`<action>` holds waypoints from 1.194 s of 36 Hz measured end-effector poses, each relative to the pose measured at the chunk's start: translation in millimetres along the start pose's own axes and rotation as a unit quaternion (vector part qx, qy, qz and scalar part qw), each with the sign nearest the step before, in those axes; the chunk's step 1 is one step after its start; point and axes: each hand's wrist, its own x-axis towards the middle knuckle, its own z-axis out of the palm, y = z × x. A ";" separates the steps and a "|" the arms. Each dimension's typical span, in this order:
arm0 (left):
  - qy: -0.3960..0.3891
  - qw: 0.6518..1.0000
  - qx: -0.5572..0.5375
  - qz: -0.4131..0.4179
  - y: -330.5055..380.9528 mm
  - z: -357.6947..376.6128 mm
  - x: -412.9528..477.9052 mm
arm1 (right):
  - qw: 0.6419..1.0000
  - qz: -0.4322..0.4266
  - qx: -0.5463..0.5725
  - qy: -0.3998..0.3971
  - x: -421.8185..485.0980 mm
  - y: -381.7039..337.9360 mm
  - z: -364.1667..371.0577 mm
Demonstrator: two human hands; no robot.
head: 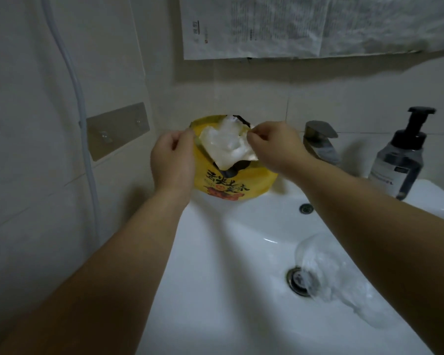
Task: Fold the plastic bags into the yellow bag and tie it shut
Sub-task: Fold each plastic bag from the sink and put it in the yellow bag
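A clear plastic bag (pixel 336 275) lies crumpled over the drain (pixel 299 280) at five o'clock in the sink (pixel 215 290), not yet packed. Beyond it, our left hand (pixel 172 160) and right hand (pixel 274 147) each pinch the mouth of the yellow bag (pixel 231 183), which sits on the sink's back rim at twelve o'clock with white crumpled plastic (pixel 226 144) showing inside. We judge the film light, limp and slippery, best gripped at the rim flaps. Room is tight: the faucet (pixel 321 139) stands close at the bag's three o'clock, the wall (pixel 241 98) is just behind, and the basin drops away at six.
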 end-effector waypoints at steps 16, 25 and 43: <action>-0.306 0.940 0.106 -0.106 -57.9 106.9 -137.9 | 0.953 0.285 -0.034 -0.094 -154.0 141.0 -52.9; -0.375 0.895 0.220 -0.096 -86.8 98.4 -139.4 | 0.820 0.323 -0.206 -0.426 -178.0 166.0 -41.3; -0.340 0.879 0.061 -0.328 -72.9 87.0 -132.6 | 0.783 0.377 0.494 -0.034 -148.3 127.7 -69.4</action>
